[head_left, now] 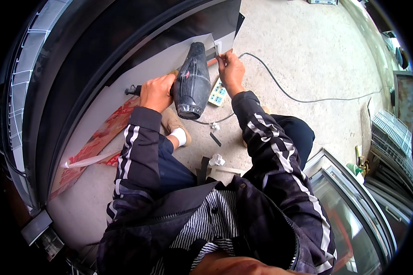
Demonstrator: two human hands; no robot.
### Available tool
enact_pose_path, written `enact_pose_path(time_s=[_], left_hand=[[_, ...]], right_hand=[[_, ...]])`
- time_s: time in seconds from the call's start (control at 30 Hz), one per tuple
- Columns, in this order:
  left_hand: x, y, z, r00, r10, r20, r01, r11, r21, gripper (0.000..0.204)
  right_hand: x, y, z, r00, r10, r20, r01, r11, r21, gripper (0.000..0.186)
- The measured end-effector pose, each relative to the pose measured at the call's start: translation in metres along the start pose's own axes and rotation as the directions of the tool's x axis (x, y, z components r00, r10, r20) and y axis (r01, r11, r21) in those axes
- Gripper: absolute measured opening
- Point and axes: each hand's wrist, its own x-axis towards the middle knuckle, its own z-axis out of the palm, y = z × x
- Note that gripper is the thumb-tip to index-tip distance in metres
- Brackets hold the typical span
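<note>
A person in a dark track jacket with white sleeve stripes is crouching on a pale concrete floor (pixel 307 55), working against the side of a large black curved-edged cabinet (pixel 78 68). The left hand (pixel 157 91) is closing around the handle of a black plastic heat gun (pixel 192 80), a stubby, barrel-shaped tool with a scuffed, glossy body whose wide round rear end is facing the camera and whose narrow nozzle is pointing away toward the cabinet's lower edge. The right hand (pixel 231 68), just beside the heat gun on its right, is pinching a thin dark strip of film (pixel 216 49) between thumb and fingers at the corner of a grey sheet (pixel 165 62) lying along the cabinet. Below the heat gun, a white power strip with green sockets (pixel 218 94) is resting on the floor, and a thin black cable (pixel 303 98) is trailing away to the right of it. Left of the heat gun, a red-and-white printed sticker panel (pixel 101 137) is lying peeled beside the cabinet. Nearer the person than the heat gun, crumpled white scraps (pixel 217 159) and black film offcuts (pixel 214 139) are scattering the floor between the knees.
</note>
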Motion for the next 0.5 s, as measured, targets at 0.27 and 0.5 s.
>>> enact_pose_path(time_s=[0.27, 0.5], left_hand=[[-0.002, 0.002, -0.004, 1.000, -0.010, -0.004, 0.010, 1.000, -0.012, 0.020], [-0.003, 0.003, -0.006, 1.000, -0.003, -0.007, 0.003, 1.000, -0.005, 0.018]], right_hand=[[-0.006, -0.001, 0.001, 1.000, 0.022, -0.007, -0.021, 0.999, 0.031, 0.014], [-0.011, -0.004, 0.001, 0.999, 0.042, -0.008, -0.041, 0.998, 0.036, 0.015]])
